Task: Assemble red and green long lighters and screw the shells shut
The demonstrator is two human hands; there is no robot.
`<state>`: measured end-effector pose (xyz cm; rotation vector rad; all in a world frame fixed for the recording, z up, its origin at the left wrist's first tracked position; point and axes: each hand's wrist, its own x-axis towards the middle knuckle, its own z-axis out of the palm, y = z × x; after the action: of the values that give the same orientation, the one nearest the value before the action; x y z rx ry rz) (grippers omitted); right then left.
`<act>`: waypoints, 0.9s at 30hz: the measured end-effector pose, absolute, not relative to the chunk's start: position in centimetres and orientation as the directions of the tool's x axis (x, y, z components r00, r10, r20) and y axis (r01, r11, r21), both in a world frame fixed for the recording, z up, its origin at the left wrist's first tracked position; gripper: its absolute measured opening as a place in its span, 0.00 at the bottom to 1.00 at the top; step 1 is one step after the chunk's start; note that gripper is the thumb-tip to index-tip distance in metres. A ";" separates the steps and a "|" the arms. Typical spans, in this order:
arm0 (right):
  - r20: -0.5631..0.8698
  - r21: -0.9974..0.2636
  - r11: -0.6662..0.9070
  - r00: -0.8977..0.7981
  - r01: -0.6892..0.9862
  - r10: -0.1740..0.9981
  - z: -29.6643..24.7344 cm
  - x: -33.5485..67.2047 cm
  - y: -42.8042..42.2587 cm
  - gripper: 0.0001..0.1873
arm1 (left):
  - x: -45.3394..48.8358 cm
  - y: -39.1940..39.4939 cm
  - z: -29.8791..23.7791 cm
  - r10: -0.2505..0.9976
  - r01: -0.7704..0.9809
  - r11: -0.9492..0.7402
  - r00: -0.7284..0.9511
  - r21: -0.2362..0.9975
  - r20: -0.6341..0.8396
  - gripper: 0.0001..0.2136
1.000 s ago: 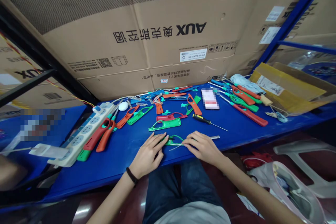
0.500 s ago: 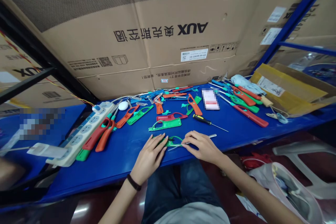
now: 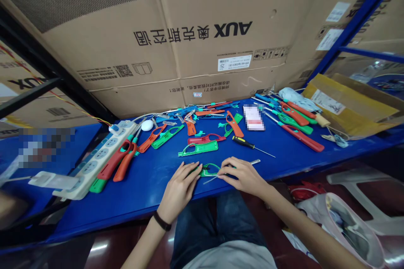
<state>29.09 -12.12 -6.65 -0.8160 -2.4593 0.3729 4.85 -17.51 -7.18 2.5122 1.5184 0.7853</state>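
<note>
My left hand (image 3: 182,185) holds down the rear of an opened green gas lighter (image 3: 211,169) at the front of the blue table, its fingers curled over the handle. Inside the lighter's loop show a black part and a white wire. My right hand (image 3: 242,175) is closed in a pinch at the lighter's front end. Past its knuckles the tip of a metal barrel (image 3: 255,162) sticks out. A thin clear tube (image 3: 210,180) slants down-left from the right fingertips; whether they grip it I cannot tell. Just beyond lies a green half-shell (image 3: 202,149), with a red shell (image 3: 206,139) behind.
A black-and-yellow screwdriver (image 3: 243,142) lies to the right, with a phone (image 3: 253,117) behind it. Several lighters, such as a red one (image 3: 301,138), lie at the right by a yellow bag (image 3: 350,105). A power strip (image 3: 91,166) stands left. Cardboard (image 3: 195,4) forms the back.
Both hands stay nearly in place on the green lighter. The right fingertips have shifted slightly left, and the clear tube's free end has swung a little toward me.
</note>
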 end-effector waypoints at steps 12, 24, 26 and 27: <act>0.365 -0.489 0.742 -0.665 0.458 0.651 -6.1 28.4 -12.0 0.04 | 4.9 -17.5 -7.2 0.849 0.794 -0.500 0.371 0.346 0.376 0.16; 0.323 -0.481 0.748 -0.702 0.457 0.635 -6.2 28.1 -11.9 0.02 | 5.0 -17.5 -7.0 0.844 0.790 -0.505 0.366 0.348 0.393 0.15; 0.323 -0.491 0.740 -0.692 0.460 0.645 -6.2 28.0 -11.9 0.01 | 5.0 -17.5 -6.9 0.844 0.790 -0.504 0.365 0.350 0.392 0.15; 0.325 -0.494 0.735 -0.686 0.464 0.651 -6.2 28.0 -11.9 0.00 | 5.0 -17.5 -6.9 0.845 0.790 -0.503 0.363 0.352 0.392 0.15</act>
<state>28.02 -11.86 -6.24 -0.8468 -2.4503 0.5172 5.04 -17.52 -6.94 2.5073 1.5092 0.8180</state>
